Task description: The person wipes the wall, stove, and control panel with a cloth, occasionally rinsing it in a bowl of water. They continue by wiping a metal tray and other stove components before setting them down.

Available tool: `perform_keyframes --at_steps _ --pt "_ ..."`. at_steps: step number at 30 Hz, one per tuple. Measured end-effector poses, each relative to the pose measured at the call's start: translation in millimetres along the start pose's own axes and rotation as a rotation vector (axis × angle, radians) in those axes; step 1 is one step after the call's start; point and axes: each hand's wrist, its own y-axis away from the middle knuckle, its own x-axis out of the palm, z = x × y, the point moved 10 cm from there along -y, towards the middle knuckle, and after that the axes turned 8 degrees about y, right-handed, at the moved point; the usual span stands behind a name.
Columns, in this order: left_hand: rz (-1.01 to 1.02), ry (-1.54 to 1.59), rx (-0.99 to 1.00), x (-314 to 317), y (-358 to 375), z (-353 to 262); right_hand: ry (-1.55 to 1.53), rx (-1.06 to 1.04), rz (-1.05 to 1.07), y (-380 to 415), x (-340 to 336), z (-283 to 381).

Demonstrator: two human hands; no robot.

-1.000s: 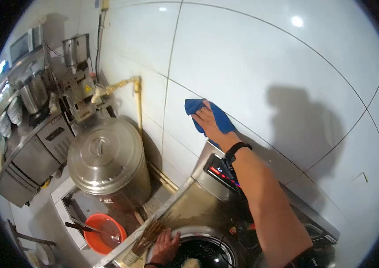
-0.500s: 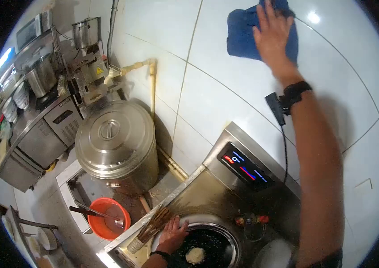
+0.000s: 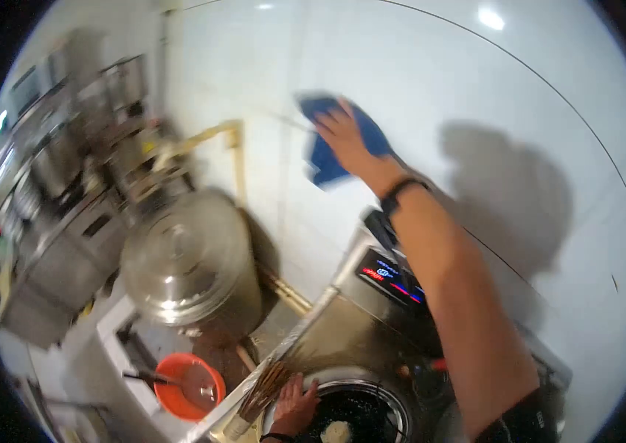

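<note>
A deep blue cloth [image 3: 331, 144] lies flat against the glossy white tiled wall [image 3: 475, 81], whose tiles are parted by thin dark lines. The right hand [image 3: 346, 133] pressed on it wears a black wrist strap [image 3: 398, 193]. A pale yellow pipe [image 3: 233, 151] runs along the wall. Below stands a big silver steel pot [image 3: 184, 262] with a matching lid. An orange round plastic bowl [image 3: 184, 384] sits low on the left. The steel cooker's black display panel [image 3: 394, 277] glows with red and blue marks. The left hand [image 3: 294, 406] rests at a black wok [image 3: 357, 413] holding something pale.
</note>
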Motion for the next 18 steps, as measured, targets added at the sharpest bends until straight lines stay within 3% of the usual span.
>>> perform_keyframes --at_steps 1,2,3,4,6,7,8,9,12,13,14,16,17,18 --pt "0.025 0.009 -0.050 0 0 3 0.216 0.086 0.182 -21 -8 -32" --pt "0.045 0.016 -0.096 -1 -4 5 0.765 -0.053 0.301 -33 -32 -33" --pt "0.092 0.007 -0.009 4 -6 -7 1.298 -0.255 0.361 -43 -57 -35" --pt "0.089 -0.129 -0.011 5 -1 -9 1.001 -0.126 0.233 -44 -92 -43" --pt "0.088 -0.266 0.059 5 -7 -21 0.558 0.021 0.252 -14 -172 -46" --pt "0.308 -0.552 0.120 28 -8 -24 0.410 0.080 0.182 12 -205 -53" --pt "0.310 -0.560 0.113 36 -10 -14 0.276 0.139 0.124 45 -249 -58" --pt "0.284 -0.524 0.093 51 -9 6 0.321 0.268 0.227 71 -294 -63" --pt "0.102 -0.160 -0.077 134 -5 141 0.735 0.585 0.536 167 -437 -75" --pt "0.104 -0.169 -0.079 118 -4 114 0.884 0.749 0.636 208 -467 -73" --pt "0.106 -0.179 -0.080 100 -3 83 0.990 0.689 0.648 228 -485 -57" --pt "0.102 -0.225 -0.110 38 6 44 1.029 0.795 0.760 264 -473 -40" --pt "0.054 -0.360 0.005 20 9 20 0.823 1.218 0.750 292 -469 -47" --pt "0.000 -0.476 0.130 17 10 -6 0.611 1.347 0.823 299 -451 -46"
